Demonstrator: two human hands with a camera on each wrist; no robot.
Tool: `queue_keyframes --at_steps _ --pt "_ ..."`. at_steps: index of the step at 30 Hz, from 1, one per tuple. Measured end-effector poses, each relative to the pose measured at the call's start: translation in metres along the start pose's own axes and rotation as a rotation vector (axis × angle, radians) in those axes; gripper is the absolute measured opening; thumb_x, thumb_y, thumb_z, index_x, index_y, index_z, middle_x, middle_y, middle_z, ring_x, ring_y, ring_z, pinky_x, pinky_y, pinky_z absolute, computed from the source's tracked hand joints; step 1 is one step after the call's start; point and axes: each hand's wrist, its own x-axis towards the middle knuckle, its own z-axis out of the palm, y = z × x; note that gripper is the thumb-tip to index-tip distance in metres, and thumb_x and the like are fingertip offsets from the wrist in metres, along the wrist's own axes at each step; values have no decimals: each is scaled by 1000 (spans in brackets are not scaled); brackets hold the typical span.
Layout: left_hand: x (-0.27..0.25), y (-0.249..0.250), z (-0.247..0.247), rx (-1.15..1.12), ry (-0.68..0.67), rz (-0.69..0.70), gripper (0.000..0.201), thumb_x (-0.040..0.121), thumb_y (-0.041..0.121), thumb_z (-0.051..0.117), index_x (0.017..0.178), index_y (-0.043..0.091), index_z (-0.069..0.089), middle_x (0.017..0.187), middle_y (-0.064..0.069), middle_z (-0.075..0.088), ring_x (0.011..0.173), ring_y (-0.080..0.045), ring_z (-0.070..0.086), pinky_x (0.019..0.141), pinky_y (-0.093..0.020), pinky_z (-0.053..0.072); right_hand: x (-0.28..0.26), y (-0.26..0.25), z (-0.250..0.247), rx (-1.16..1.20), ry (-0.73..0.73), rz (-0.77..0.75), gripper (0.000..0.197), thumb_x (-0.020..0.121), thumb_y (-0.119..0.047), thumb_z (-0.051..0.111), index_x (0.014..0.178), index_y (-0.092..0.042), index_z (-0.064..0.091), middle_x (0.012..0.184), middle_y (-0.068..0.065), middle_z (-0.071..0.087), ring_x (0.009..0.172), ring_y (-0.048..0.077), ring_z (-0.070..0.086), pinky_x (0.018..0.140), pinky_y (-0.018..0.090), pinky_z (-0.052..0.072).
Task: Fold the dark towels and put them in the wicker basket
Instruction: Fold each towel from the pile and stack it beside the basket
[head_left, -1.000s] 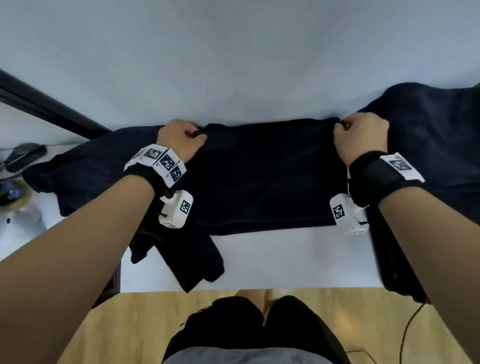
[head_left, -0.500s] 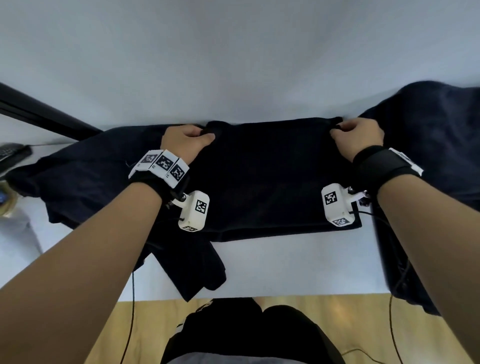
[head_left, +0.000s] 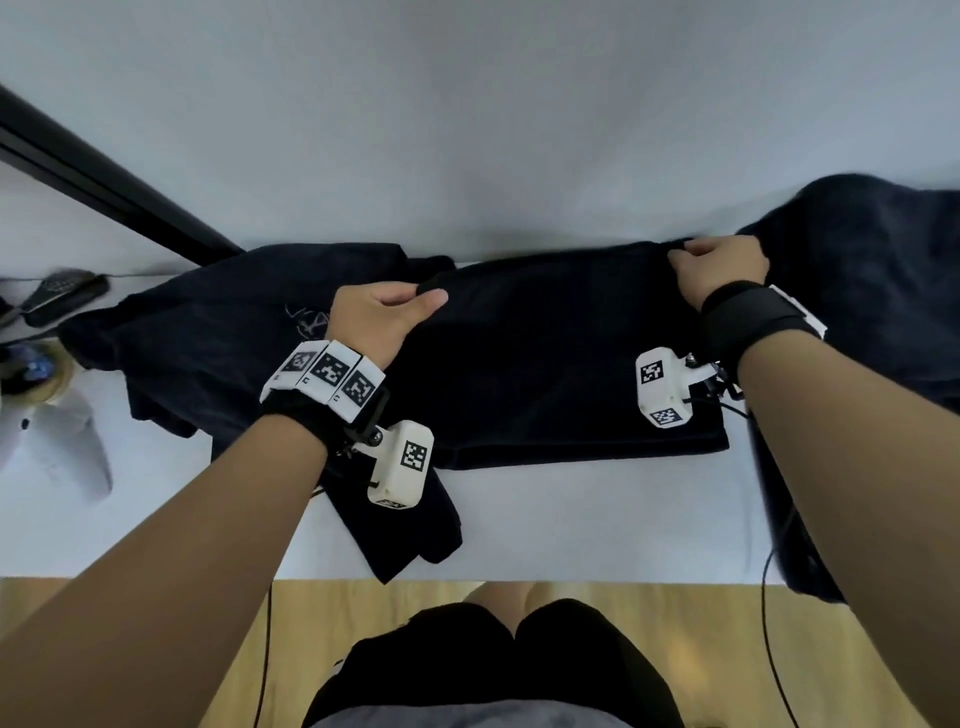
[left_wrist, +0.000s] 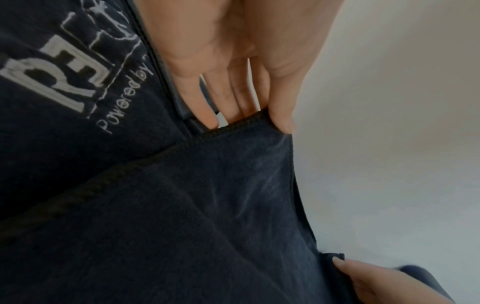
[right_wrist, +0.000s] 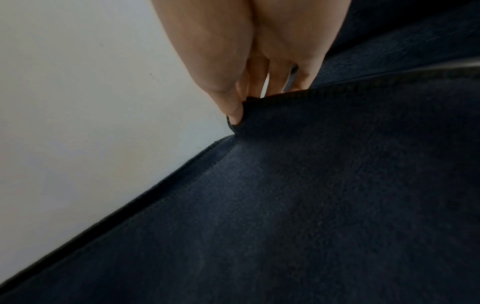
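A dark navy towel (head_left: 550, 364) lies spread on the white table (head_left: 571, 519) in front of me. My left hand (head_left: 384, 312) pinches its far left corner, thumb on top and fingers underneath, as the left wrist view shows at the towel's stitched hem (left_wrist: 233, 127). My right hand (head_left: 717, 267) pinches the far right corner (right_wrist: 244, 111) against the wall. The left corner is lifted off the table. No wicker basket is in view.
A dark printed garment (head_left: 218, 338) lies under and left of the towel, with a part hanging over the front edge (head_left: 410, 535). More dark cloth (head_left: 872, 291) is heaped at the right. A white object (head_left: 57, 452) and small items sit far left. The wall (head_left: 467, 130) stands close behind.
My left hand has pulled its corner toward me and to the right, lifting it off the table. The right hand has stayed at the far right corner.
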Motion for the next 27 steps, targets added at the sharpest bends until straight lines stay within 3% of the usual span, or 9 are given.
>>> queue_keyframes --at_steps 4,6,8,11,13,16,19,23,27 --pt "-5 3 -3 -36 41 -24 20 84 26 75 99 14 76 92 3 74 93 -12 70 95 -31 53 -18 2 -17 121 102 15 31 91 -28 65 117 -13 72 120 5 70 117 20 61 89 11 35" --pt "-11 8 -5 -74 39 -28 18 86 24 73 102 15 74 96 0 73 100 -17 68 100 -37 51 -34 2 -33 146 141 -18 29 91 -28 65 114 -13 73 116 4 72 113 19 63 83 6 33" --pt "-20 14 -11 -99 50 -12 14 84 25 75 98 20 75 98 1 74 100 -14 69 100 -35 51 -55 1 -51 176 170 -39 29 91 -28 65 114 -14 73 115 2 72 113 17 63 85 7 33" --pt "-41 27 -25 -148 83 16 15 78 27 81 92 26 76 92 13 74 94 -1 69 92 -20 51 -91 -1 -81 242 202 -70 27 90 -27 67 113 -15 74 113 0 73 110 12 63 82 2 31" --pt "-57 39 -37 -194 102 27 11 75 29 83 83 32 76 88 15 75 92 -1 69 85 -13 51 -116 -2 -102 289 227 -103 24 89 -24 68 110 -15 75 109 0 74 101 6 62 81 1 31" --pt "-81 58 -57 -251 140 69 12 69 36 85 79 36 78 91 12 76 92 -3 70 83 -17 51 -153 -4 -132 363 280 -152 21 88 -21 70 107 -14 77 105 -1 74 94 1 60 82 2 35" --pt "-107 83 -75 -366 197 139 16 63 38 86 77 36 79 89 10 76 85 -4 71 74 -12 52 -185 -7 -163 458 356 -216 19 87 -19 71 105 -12 77 99 -4 73 93 0 62 85 5 41" --pt "-141 113 -96 -475 239 226 31 60 40 88 86 25 79 91 0 76 89 -17 72 85 -32 56 -220 -7 -199 581 433 -309 18 88 -17 71 104 -10 77 85 -17 65 73 -24 56 74 -7 38" --pt "-183 132 -108 -526 318 319 25 60 44 86 83 34 79 85 8 76 81 -5 71 84 -28 57 -260 -2 -224 668 465 -378 15 88 -15 69 101 -14 78 82 -21 66 76 -20 59 78 0 42"
